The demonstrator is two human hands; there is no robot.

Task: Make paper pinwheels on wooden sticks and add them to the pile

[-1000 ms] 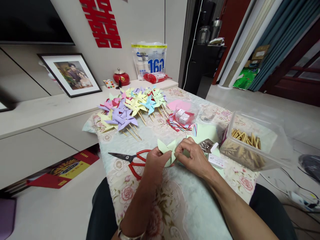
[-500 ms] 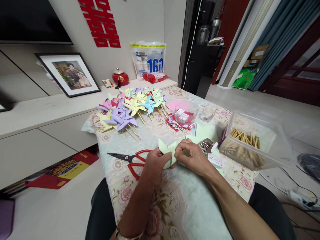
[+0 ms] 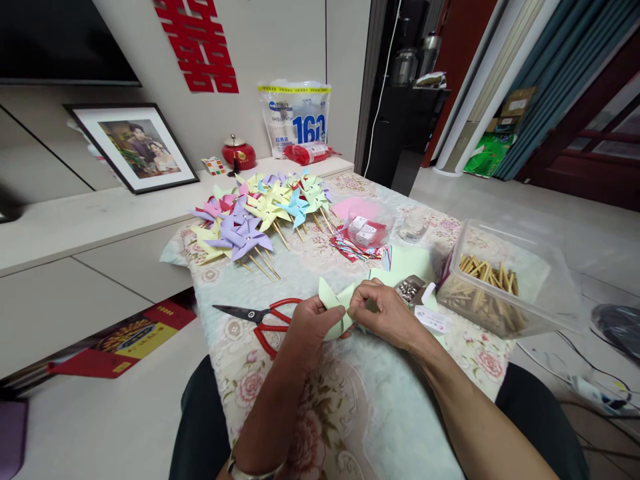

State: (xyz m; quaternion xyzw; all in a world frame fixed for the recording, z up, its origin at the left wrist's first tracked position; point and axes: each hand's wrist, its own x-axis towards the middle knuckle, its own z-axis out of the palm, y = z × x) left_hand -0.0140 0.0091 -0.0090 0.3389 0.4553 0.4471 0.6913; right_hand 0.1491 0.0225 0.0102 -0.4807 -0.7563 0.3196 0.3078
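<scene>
Head view: my left hand (image 3: 309,328) and right hand (image 3: 385,315) both pinch the green paper (image 3: 334,301) just above the desk (image 3: 310,267), each grip closed on it. I judge a hard tug could tear a fold, or the flaps spring open.

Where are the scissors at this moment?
In the head view, the scissors lie flat on the table, just left of the left hand, with the pinwheels farther back.
</scene>
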